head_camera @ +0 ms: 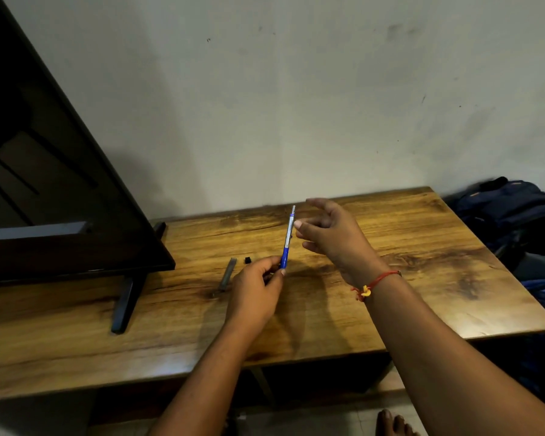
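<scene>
Starting at the television (60, 184), which stands at the left end of the wooden table (422, 278) on a dark foot (125, 306). Just right of the television, a grey barrel piece (227, 275) and a small black cap (248, 260) lie flat on the table, judged set aside as parts taken off the pen. Further right of the television, the left hand (255, 294) pinches the pen (287, 239) by its lower end between thumb and curled fingers. It holds the pen clear of the table and nearly upright, judged so the other hand can work on the top. Pen: blue lower grip, silvery upper shaft, thin pale end uppermost. Next right, the right hand (334, 234) is spread and relaxed, gripping nothing, thumb just beside the upper shaft; contact cannot be told. Farthest from the television, a dark blue backpack (504, 209) lies beyond the table's right end
</scene>
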